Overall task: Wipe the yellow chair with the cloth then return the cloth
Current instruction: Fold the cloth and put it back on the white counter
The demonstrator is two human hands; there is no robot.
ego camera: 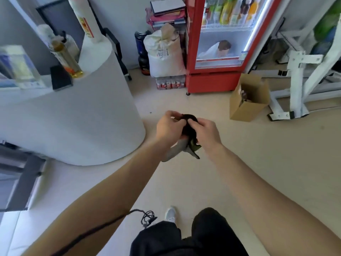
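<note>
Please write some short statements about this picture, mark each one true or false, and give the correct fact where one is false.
1. Both hands hold the cloth. True: the left hand and the right hand grip it together in the air.
2. The yellow chair is in view. False: no yellow chair shows in this picture.
3. The fridge is red. True.
4. The cardboard box stands on the counter. False: it stands on the floor, near the fridge.
5. The cloth is white. False: it is dark, with a grey part hanging below the hands.
</note>
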